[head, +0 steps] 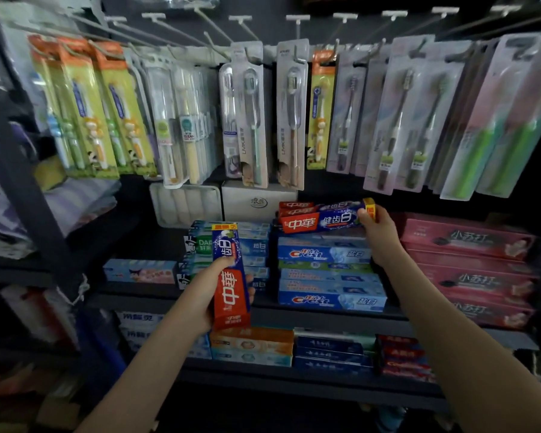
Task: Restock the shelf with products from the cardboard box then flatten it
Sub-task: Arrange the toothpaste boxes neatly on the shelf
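My left hand (pixel 200 295) grips a red and blue toothpaste box (pixel 230 276), held upright in front of the shelf's middle. My right hand (pixel 378 232) holds the right end of a second red and blue toothpaste box (pixel 322 218), which lies flat on top of the Crest stack (pixel 328 276). Two more boxes of the same kind (pixel 295 206) lie just behind it. The cardboard box is not in view.
The dark shelf board (pixel 325 314) carries green toothpaste boxes (pixel 200 245) on the left and pink boxes (pixel 469 264) on the right. Packaged toothbrushes (pixel 253 120) hang on hooks above. A lower shelf holds orange boxes (pixel 252 345) and dark blue boxes (pixel 331 354).
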Demonstrator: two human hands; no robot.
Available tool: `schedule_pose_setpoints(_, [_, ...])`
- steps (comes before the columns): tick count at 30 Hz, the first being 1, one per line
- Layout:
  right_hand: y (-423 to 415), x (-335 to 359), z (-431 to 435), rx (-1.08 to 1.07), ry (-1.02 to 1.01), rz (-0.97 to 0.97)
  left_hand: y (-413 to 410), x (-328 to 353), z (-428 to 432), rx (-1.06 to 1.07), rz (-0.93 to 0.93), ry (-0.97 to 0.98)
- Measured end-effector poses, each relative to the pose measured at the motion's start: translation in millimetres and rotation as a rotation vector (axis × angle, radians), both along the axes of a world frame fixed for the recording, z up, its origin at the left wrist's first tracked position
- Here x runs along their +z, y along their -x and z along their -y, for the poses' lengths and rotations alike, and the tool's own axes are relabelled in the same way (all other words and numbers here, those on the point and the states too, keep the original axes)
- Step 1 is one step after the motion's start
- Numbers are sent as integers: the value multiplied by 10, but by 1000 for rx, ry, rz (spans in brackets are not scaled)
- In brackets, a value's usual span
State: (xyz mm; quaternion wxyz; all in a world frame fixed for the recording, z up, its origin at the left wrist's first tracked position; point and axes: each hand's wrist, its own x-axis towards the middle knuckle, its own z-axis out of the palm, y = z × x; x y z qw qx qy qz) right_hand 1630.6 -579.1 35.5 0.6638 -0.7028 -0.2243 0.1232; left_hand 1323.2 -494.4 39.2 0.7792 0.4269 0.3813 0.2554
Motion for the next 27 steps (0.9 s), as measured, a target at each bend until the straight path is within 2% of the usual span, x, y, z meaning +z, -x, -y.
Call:
schedule_pose_setpoints(3, [-232, -114, -88, -15, 244, 193, -82, 18, 57, -3, 13, 24])
schedule_pose_setpoints(6, [-63, -17, -62, 24, 349, 221, -135, 22, 97, -18, 22, 28])
schedule_pose_setpoints(17, [-103, -96, -200, -37, 346, 288, -18, -68, 21, -10, -3, 9])
schedule_pose_setpoints(27, [-131, -136, -241, -71, 301, 246, 65, -121, -42, -40, -26, 13])
